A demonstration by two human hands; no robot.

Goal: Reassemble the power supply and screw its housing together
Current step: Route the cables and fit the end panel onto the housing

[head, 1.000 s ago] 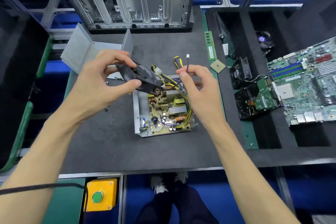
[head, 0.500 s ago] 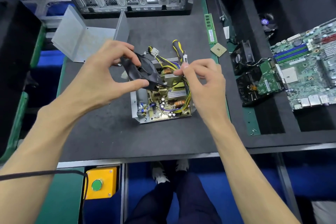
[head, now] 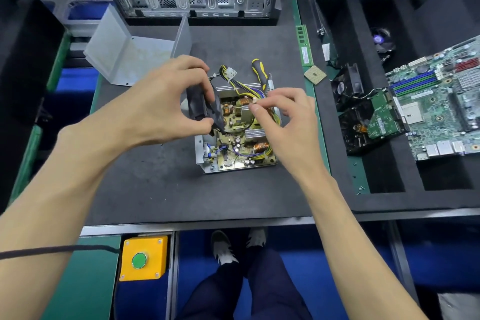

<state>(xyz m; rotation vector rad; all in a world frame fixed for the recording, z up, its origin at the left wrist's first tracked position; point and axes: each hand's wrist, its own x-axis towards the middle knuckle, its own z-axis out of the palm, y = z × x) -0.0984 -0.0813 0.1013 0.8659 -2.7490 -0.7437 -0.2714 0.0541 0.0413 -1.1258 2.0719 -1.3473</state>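
The power supply (head: 235,135) sits open on the dark mat of the bench (head: 155,189), its lower metal tray carrying the bare circuit board with copper coils, finned heatsinks and a bundle of yellow and black wires spilling toward the back. The left hand (head: 166,101) grips the black cooling fan (head: 205,109) by its frame, thumb below and fingers curled over the top edge, holding it tilted just above the left side of the board. The right hand (head: 280,114) pinches the small white connector (head: 253,106) of the fan's lead between thumb and forefinger, right over the middle of the board. From where I stand the fan looks light and rigid, a plastic frame best held by its outer edges as it is now, keeping fingers off the blades. The lead is thin and limp, so the plug itself is the place to hold, not the wire. The board looks fragile; pressing on the coils or capacitors would be unwise, and the folded sheet edges of the tray may be sharp. The grey housing cover (head: 135,52) lies apart at the back left, and a yellow-and-black screwdriver (head: 261,73) rests just behind the unit.
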